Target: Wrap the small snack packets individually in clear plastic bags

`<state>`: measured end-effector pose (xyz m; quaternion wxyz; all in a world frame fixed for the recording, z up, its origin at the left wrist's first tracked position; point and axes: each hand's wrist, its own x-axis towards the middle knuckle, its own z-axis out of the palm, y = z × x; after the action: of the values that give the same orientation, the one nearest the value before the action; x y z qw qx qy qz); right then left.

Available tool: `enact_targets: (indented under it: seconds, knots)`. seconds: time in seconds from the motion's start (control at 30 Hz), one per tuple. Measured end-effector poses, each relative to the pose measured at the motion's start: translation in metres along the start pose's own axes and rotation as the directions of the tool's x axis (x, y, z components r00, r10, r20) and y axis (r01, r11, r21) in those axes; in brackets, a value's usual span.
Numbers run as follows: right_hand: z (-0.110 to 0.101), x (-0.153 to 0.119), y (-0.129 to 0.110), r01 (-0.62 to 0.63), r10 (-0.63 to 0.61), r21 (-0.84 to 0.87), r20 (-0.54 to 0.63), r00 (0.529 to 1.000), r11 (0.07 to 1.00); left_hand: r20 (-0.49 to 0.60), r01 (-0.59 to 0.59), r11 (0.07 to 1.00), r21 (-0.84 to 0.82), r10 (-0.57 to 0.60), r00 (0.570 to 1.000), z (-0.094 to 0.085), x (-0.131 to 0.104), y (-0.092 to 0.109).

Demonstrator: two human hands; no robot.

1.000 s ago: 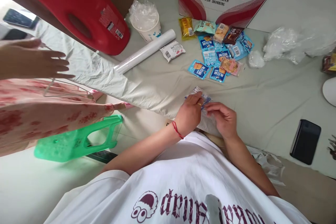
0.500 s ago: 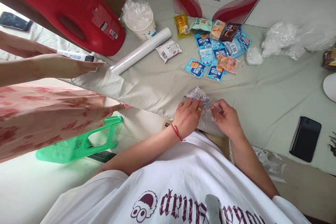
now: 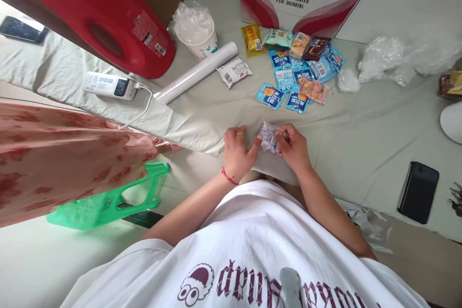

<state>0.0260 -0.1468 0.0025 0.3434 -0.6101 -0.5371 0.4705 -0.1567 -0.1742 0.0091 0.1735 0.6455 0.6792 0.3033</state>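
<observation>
A: What are we seeing change at the hands?

B: We are seeing the left hand [image 3: 238, 153] sitting off to one side; half a second ago it was pressing on the wrapped packet [image 3: 267, 138]. Its fingers are lying on the tabletop [image 3: 346, 142], spread from the thumb, so we are logging a wide grip holding nothing. The thumb tip is coming right up to the packet's edge; we are not managing to tell contact from a slight gap.

A: And the right hand [image 3: 295, 151]?

B: It is pinching the packet's near-side corner between thumb and fingers, a narrow grip.

A: Where are we placing the packet?

B: Between the two hands, near the tabletop's front edge, closer to the body than the blue sachets [image 3: 270, 95]. It is looking more compact, and we are no longer seeing the loose film trailing toward the shirt. We are judging that the wrap is gathering closer, with the right hand doing the steadying.

A: Anything else changing?

B: The co-worker's hands are now missing from view, and the power bank [image 3: 103, 85] is lying on the tabletop with its white cable [image 3: 148, 102] attached. We are judging that as having no bearing on the wrapping.
</observation>
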Motion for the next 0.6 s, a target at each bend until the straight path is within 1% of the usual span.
enact_targets:
  seconds: [0.07,0.1,0.13,0.2,0.27,0.33,0.4,0.43,0.47,0.53,0.57,0.6]
  knots:
    - [0.000,-0.002,0.000,-0.029,0.029,0.041,0.003,1.000,0.999,0.106,-0.013,1.000,0.022,0.010,0.994,0.011,0.006,0.001]
    - [0.000,-0.003,0.000,-0.043,0.043,0.058,-0.002,0.999,0.997,0.145,-0.035,0.999,0.005,0.034,0.989,0.016,0.007,0.004]
    - [0.000,-0.005,0.000,-0.054,0.055,0.074,-0.013,0.998,0.996,0.158,-0.056,0.998,-0.030,0.060,0.986,0.020,0.006,0.008]
    - [-0.001,-0.010,-0.001,-0.064,0.067,0.114,-0.028,0.997,0.991,0.123,-0.095,0.990,-0.107,0.108,0.986,0.025,0.001,0.018]
    - [-0.003,-0.017,-0.002,-0.071,0.076,0.212,-0.014,0.997,0.975,0.073,-0.178,0.977,-0.116,0.187,0.980,0.028,-0.005,0.025]
    - [-0.004,-0.026,-0.004,-0.105,0.103,0.380,0.026,0.994,0.919,0.056,-0.273,0.962,-0.029,0.274,0.960,0.030,-0.008,0.028]
    - [-0.004,-0.034,-0.005,-0.160,0.138,0.531,0.081,0.987,0.832,0.092,-0.345,0.936,0.061,0.339,0.936,0.031,-0.009,0.028]
    - [-0.005,-0.037,-0.005,-0.179,0.146,0.568,0.104,0.984,0.803,0.125,-0.377,0.923,0.072,0.367,0.922,0.032,-0.009,0.027]
    - [-0.005,-0.038,-0.004,-0.190,0.148,0.578,0.121,0.982,0.794,0.157,-0.409,0.911,0.049,0.397,0.904,0.032,-0.008,0.026]
    - [-0.006,-0.037,-0.003,-0.188,0.156,0.564,0.106,0.982,0.804,0.195,-0.442,0.891,-0.099,0.453,0.870,0.030,-0.008,0.024]
    - [-0.007,-0.035,-0.002,-0.183,0.167,0.565,0.080,0.983,0.805,0.192,-0.421,0.882,-0.210,0.459,0.867,0.029,-0.007,0.023]
    - [-0.007,-0.032,-0.002,-0.179,0.185,0.581,0.050,0.981,0.794,0.170,-0.363,0.873,-0.325,0.432,0.886,0.027,-0.007,0.023]
